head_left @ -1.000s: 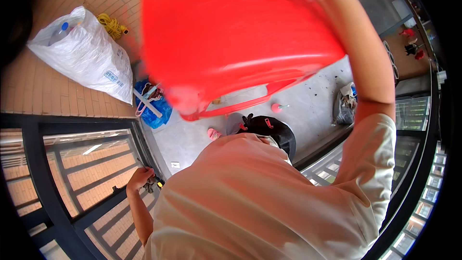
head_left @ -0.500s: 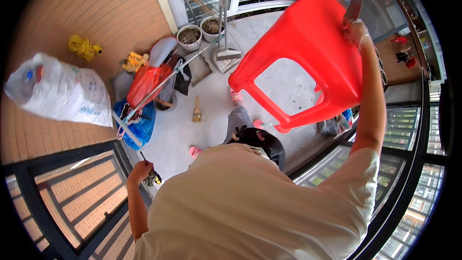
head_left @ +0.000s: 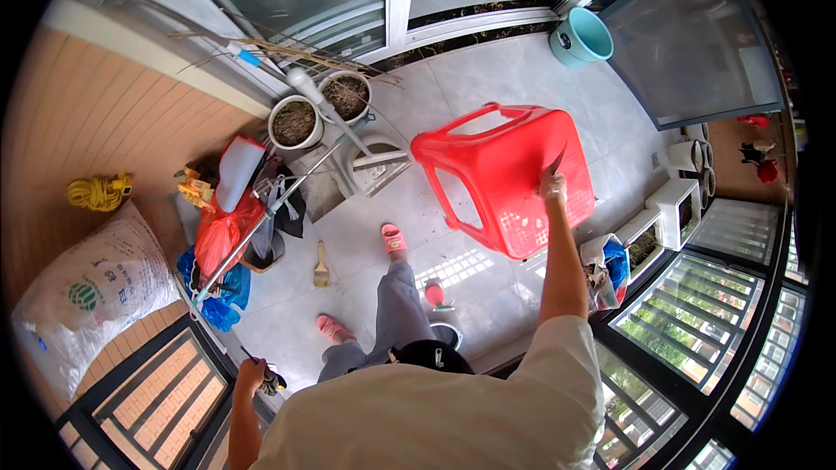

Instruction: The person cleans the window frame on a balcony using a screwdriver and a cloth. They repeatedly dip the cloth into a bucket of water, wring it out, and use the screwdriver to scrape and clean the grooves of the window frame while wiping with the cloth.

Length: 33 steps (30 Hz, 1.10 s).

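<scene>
My right hand (head_left: 552, 184), arm stretched forward, is closed at the seat of a red plastic stool (head_left: 488, 174). The stool tips over to one side, legs pointing left. A dark pointed blade (head_left: 558, 159) sticks out of the same hand; its handle is hidden in my fingers. Down at the lower left, my left hand (head_left: 251, 376) is closed around a dark thin-ended tool (head_left: 273, 381) with a yellow part, whose kind I cannot make out. A paint brush (head_left: 322, 265) lies on the floor tiles between the bags and my pink slippers (head_left: 394, 238).
Along the left wall are a big white sack (head_left: 96, 292), yellow rope (head_left: 98, 192), a red bag (head_left: 228, 239) and poles. Two soil-filled pots (head_left: 294, 122) and a dustpan (head_left: 380, 165) stand farther back. A teal bucket (head_left: 581, 37) is far right, planters (head_left: 675, 209) nearer.
My right hand has carried the stool away from me and lower, and its seat has turned to face up and right. The view has shifted, bringing in the teal bucket. My left hand keeps its tool.
</scene>
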Each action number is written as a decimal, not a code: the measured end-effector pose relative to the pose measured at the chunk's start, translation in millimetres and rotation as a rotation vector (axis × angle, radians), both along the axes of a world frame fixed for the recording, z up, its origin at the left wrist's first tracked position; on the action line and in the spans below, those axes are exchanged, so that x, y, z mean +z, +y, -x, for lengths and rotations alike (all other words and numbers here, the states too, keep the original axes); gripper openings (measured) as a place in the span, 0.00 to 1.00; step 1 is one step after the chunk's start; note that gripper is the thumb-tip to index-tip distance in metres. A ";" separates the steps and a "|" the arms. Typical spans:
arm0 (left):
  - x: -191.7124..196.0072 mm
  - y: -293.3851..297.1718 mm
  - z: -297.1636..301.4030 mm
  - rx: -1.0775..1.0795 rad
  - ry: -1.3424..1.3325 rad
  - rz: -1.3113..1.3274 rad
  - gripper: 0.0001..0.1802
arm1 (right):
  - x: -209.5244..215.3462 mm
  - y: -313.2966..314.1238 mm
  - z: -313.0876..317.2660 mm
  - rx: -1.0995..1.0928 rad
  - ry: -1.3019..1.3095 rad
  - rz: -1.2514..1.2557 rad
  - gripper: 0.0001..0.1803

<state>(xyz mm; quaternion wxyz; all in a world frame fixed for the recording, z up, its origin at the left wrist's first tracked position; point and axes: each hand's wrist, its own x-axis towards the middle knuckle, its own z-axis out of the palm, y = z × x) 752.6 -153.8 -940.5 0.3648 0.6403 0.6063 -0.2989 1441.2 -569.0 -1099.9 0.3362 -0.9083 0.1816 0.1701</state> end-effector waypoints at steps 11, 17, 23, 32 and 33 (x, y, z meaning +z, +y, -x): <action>24.8 2.0 -119.3 0.039 0.146 0.023 0.15 | -107.3 56.0 -104.5 -0.181 0.064 -0.023 0.30; 30.1 -8.3 -138.3 0.025 0.168 0.016 0.16 | -135.8 56.6 -130.0 -0.228 0.077 -0.086 0.31; 12.5 -17.3 -102.7 -0.074 0.271 -0.027 0.18 | -151.5 65.3 -121.0 0.106 0.110 0.261 0.23; 14.3 -24.4 -138.6 0.016 0.095 -0.085 0.19 | -140.8 20.0 -98.8 0.808 0.030 0.792 0.08; 16.6 -29.5 -139.5 0.113 0.056 -0.104 0.19 | -127.3 27.7 -94.9 0.736 0.177 0.810 0.09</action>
